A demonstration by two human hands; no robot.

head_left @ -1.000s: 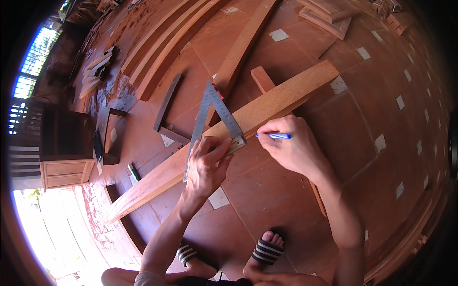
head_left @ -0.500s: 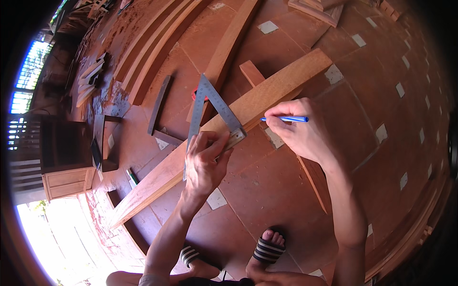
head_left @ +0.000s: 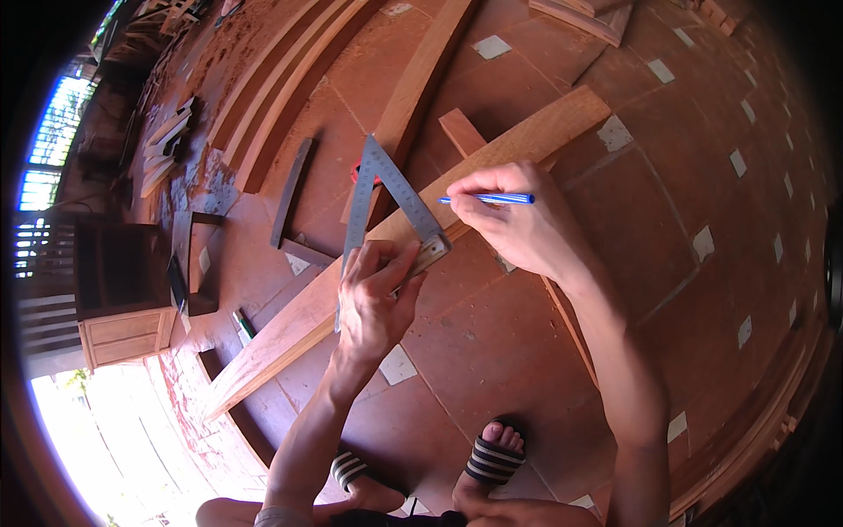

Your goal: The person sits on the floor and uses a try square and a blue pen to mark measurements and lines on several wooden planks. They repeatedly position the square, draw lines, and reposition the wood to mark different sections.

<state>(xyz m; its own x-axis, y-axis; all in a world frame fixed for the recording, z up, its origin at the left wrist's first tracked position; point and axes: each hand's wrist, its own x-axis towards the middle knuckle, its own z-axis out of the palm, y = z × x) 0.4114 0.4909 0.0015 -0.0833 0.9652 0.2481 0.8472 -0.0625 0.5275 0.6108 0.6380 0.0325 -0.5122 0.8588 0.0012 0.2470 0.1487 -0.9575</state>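
Note:
A long wooden beam (head_left: 303, 329) runs diagonally from lower left to upper right in front of me. Across it lies a metal set square (head_left: 401, 195) with ruled edges and a thick stock. My left hand (head_left: 378, 290) is closed on the stock, holding the square against the beam's near edge. Between the fingertips of my right hand (head_left: 527, 224) is a blue pen (head_left: 500, 198), its tip pointing left, close to the square's right-hand edge above the beam. I cannot make out whether the tip touches the wood. Part of the beam is hidden beneath my hands.
Beyond the beam lie several long wooden pieces (head_left: 281, 97) and a partly covered red object (head_left: 356, 172). A dark wooden bar (head_left: 294, 193) and a small cabinet (head_left: 127, 338) stand to the left. My sandalled foot (head_left: 498, 452) rests on the tiled floor (head_left: 457, 351).
My right hand has moved left with the pen, bringing its tip from the beam's near edge to beside the square. The left hand and square have barely shifted.

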